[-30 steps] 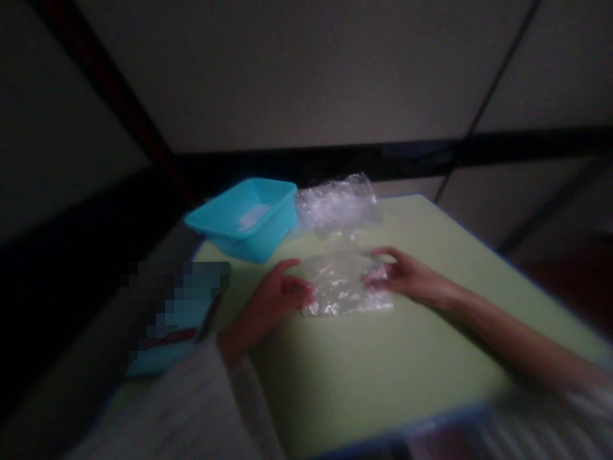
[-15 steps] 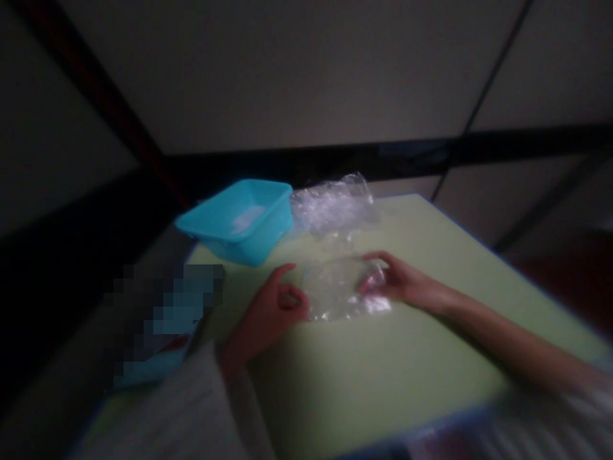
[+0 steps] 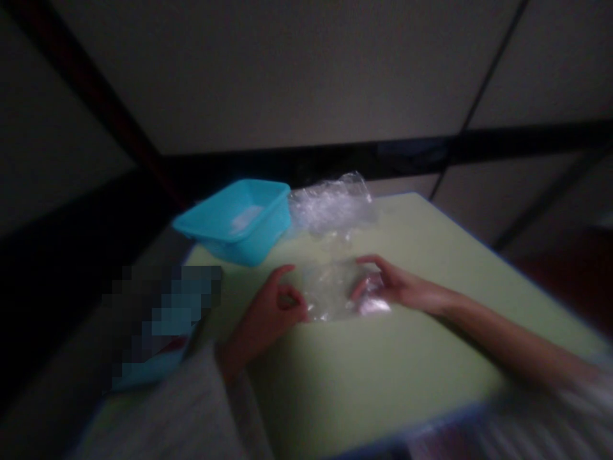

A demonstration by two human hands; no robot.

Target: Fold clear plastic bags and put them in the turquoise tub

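Observation:
A small clear plastic bag (image 3: 335, 291) lies flat on the pale green table (image 3: 383, 377). My left hand (image 3: 268, 313) pinches the bag's left edge, its fingers curled together. My right hand (image 3: 390, 287) grips the right end of the bag, fingers bent over the plastic. The picture is dim and slightly blurred.
A turquoise plastic tub (image 3: 237, 220) stands at the table's far left corner with something white inside. Beside it on the right lies a heap of crumpled clear plastic bags (image 3: 330, 204). A blurred blue object (image 3: 158, 319) sits at the table's left edge.
My right hand has slid a little leftward along the bag, bunching it shorter. My left hand has curled tighter at the left edge.

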